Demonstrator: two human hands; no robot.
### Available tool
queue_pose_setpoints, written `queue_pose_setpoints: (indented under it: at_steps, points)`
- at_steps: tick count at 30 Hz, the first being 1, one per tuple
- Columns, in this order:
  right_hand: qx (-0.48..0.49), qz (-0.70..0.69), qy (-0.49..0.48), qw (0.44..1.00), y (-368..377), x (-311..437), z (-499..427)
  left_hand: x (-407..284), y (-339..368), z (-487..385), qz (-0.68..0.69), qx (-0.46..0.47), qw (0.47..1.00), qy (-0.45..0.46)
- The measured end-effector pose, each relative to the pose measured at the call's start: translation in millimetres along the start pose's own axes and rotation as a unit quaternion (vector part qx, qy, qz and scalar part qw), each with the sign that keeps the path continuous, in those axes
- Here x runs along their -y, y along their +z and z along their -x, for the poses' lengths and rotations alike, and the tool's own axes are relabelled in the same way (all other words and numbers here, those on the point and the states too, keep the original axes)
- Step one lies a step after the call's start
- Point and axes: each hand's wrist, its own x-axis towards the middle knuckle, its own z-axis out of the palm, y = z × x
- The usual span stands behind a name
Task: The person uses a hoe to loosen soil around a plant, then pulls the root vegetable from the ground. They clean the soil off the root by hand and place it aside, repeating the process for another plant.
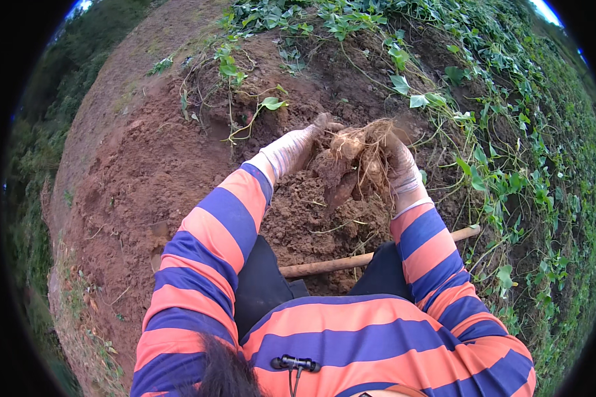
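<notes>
Both my hands wear soil-stained knitted gloves and are raised over reddish-brown soil. In my right hand (pixel 395 151) is a clump of dirty root tubers (pixel 348 144) with thin hairy roots hanging from it. My left hand (pixel 308 141) is at the clump's left side, its fingers near the upper tubers; whether it grips one is hard to see. Darker, soil-caked tubers (pixel 340 183) hang at the lower part of the clump. Loose crumbly soil (pixel 298 218) lies beneath.
A wooden pole (pixel 328 266) crosses the ground in front of my knees. Leafy green vines (pixel 516 178) cover the slope on the right and at the top. A short vine with leaves (pixel 272 103) stands beyond my left hand. Bare soil (pixel 144 164) slopes on the left.
</notes>
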Motion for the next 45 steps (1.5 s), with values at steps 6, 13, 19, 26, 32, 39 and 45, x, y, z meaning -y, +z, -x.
queue_pose_setpoints:
  at_steps: [6,13,19,26,32,39,45]
  points:
    - [-0.035,0.017,-0.007,0.999,-1,-6,-8,-4,20,11,0.017,-0.067,0.995,-0.068]
    - [-0.008,0.014,0.000,1.000,0,-9,-15,-1,29,7,-0.447,-0.090,0.885,0.100]
    - [-0.072,0.032,-0.033,0.996,0,-3,-20,4,42,3,-0.193,-0.100,0.961,0.173]
    - [-0.087,-0.059,0.005,0.994,3,-1,-23,5,39,-1,-0.007,-0.194,0.968,0.162]
    - [-0.098,0.427,-0.064,0.897,18,-18,-20,5,40,-4,0.058,-0.216,0.962,0.154]
    - [0.056,0.340,-0.108,0.932,11,-13,-16,0,24,2,0.081,-0.187,0.977,0.067]
    - [-0.026,0.202,-0.066,0.977,8,-13,-15,-26,-6,2,-0.455,-0.301,0.831,0.112]
